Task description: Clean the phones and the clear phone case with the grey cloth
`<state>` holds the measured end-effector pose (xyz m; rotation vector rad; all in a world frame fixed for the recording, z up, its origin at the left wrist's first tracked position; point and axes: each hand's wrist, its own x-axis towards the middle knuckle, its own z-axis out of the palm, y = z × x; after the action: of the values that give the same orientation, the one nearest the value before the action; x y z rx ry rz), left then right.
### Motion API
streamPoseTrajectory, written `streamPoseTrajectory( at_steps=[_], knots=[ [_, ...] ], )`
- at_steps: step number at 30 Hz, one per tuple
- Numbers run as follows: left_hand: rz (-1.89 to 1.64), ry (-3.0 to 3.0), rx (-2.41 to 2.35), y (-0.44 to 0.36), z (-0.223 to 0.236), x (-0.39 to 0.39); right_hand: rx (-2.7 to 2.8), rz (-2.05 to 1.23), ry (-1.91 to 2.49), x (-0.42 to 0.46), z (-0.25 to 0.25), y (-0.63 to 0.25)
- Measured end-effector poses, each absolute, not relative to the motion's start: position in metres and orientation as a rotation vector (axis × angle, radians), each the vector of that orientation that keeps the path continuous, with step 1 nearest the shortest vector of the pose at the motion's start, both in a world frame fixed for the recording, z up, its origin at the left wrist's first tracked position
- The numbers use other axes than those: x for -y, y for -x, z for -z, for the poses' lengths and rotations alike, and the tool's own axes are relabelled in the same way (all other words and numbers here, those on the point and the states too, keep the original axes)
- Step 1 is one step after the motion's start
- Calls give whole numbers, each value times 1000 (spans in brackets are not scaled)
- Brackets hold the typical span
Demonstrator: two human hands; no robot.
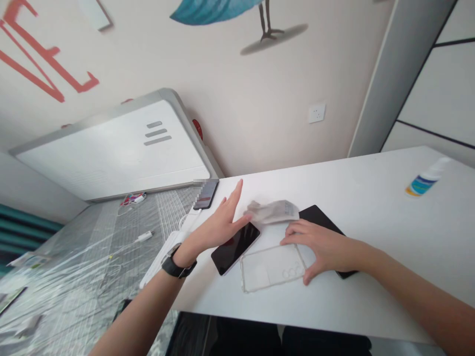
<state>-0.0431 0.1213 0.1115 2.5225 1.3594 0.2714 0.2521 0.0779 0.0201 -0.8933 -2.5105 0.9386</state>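
Left hand is wide open, fingers up, holding nothing, just beside a black smartphone lying on a white table. Another phone sits right at the table edge with a white cable near it, so one snag on that cable could pull it off. Crumpled translucent wrap lies just past a clear phone case. Right hand, loosely curled, rests at the case's edge and over a black device; can't tell if it's really gripping. Careless sliding could scratch that glossy black surface. A blue-labelled spray bottle sits well off right.
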Motion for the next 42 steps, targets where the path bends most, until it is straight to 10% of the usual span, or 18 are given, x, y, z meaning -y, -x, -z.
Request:
streamPoseTrajectory(
  at_steps=[22,42],
  knots=[
    [-287,-2376,-1668,142,-68,-43,2528,-916,856,-78,-23,-253],
    [14,-2738,-971,83,-68,-42,2527,-726,830,-75,-21,-250]
  ],
)
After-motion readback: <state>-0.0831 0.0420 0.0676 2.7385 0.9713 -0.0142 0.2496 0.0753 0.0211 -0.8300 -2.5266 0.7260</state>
